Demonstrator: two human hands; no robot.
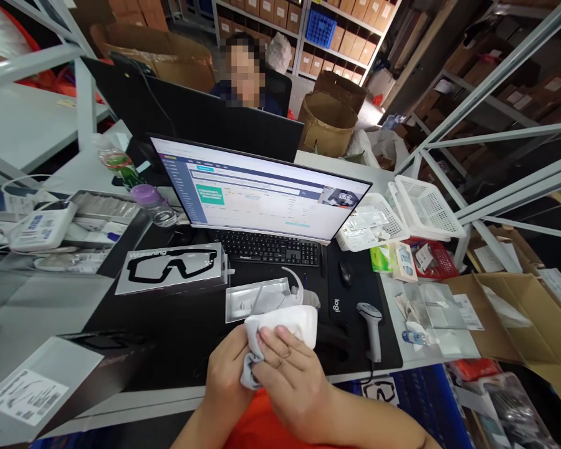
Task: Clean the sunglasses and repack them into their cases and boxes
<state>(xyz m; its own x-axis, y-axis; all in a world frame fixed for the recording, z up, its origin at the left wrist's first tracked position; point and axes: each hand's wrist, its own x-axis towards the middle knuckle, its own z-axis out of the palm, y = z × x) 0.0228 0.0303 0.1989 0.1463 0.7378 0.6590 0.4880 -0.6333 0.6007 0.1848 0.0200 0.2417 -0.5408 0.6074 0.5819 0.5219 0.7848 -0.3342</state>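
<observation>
Pretty tight spot tbh. The left hand [224, 368] and right hand [292, 380] were bunched around a white cloth [280, 330] near the counter's front edge, and a shiny tray [257, 301] blocked the way straight ahead, with the keyboard [266, 247] just behind it. On the right, a barcode scanner [371, 327] stood close by, mouse [346, 272] behind it. The real room was the black desk mat [191, 337] to the left, running up to a goggles box [171, 268].
</observation>
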